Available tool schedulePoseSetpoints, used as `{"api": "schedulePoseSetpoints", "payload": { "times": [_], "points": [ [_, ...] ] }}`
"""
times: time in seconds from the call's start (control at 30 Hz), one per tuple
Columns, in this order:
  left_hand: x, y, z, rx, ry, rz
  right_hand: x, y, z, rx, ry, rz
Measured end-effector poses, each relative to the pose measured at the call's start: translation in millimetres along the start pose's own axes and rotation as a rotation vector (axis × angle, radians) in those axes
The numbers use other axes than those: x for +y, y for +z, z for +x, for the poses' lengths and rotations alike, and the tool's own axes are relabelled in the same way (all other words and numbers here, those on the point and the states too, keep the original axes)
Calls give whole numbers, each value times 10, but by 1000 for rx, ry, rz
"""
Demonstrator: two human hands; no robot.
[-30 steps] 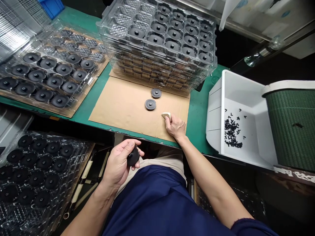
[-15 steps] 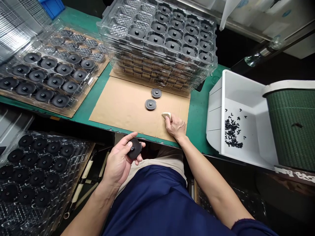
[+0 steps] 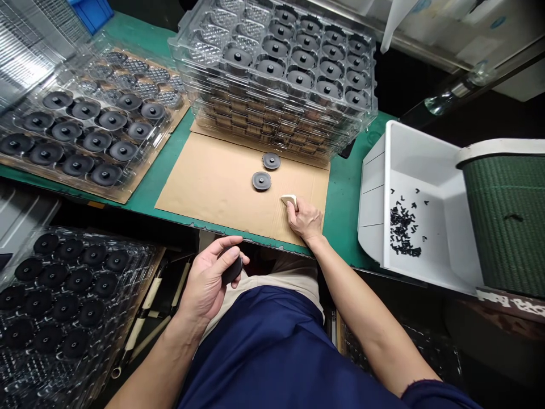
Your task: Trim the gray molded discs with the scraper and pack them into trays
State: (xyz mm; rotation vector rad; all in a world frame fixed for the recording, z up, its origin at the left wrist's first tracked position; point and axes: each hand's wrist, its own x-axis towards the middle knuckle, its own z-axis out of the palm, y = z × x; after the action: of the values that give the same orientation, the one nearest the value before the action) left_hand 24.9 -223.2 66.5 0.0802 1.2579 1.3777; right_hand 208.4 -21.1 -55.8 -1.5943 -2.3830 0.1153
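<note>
My left hand (image 3: 212,277) holds a round black disc part (image 3: 232,271) between thumb and fingers, in front of the table edge. The disc is turned partly edge-on and fingers cover some of it. On the cardboard sheet (image 3: 213,187), my right hand (image 3: 307,218) rests closed around a small flat cream-coloured piece (image 3: 289,199); its exact kind I cannot make out. Beyond that hand lie two more black discs with raised centre hubs, the nearer disc (image 3: 261,181) and the farther disc (image 3: 271,161), flat on the cardboard and apart from each other.
A stack of clear plastic trays (image 3: 272,108) with black discs stands behind the cardboard. Another disc tray (image 3: 85,133) lies left, and more trays (image 3: 63,295) sit lower left. At right, a white bin (image 3: 447,227) with small black bits stands beside a green woven container (image 3: 506,216).
In my left hand the disc has tilted from facing the camera to more edge-on, and the thumb has moved across it. My right hand stays in place with the cream-coloured piece.
</note>
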Motion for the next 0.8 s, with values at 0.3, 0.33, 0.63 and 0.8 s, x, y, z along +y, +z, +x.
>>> {"api": "schedulePoseSetpoints", "payload": {
  "times": [0.3, 0.33, 0.63, 0.8],
  "points": [
    [-7, 41, -38, -43, 35, 28, -6, -6, 6, -1, 1, 4],
    [-5, 45, -42, -44, 38, 28, -7, -8, 6, -2, 2, 3],
    [-11, 2, -26, 8, 26, 37, -13, -22, 3, -15, 6, 0],
    [-12, 3, -2, 22, 28, 2, -18, -33, 5, -23, 7, -2]
  ]
}}
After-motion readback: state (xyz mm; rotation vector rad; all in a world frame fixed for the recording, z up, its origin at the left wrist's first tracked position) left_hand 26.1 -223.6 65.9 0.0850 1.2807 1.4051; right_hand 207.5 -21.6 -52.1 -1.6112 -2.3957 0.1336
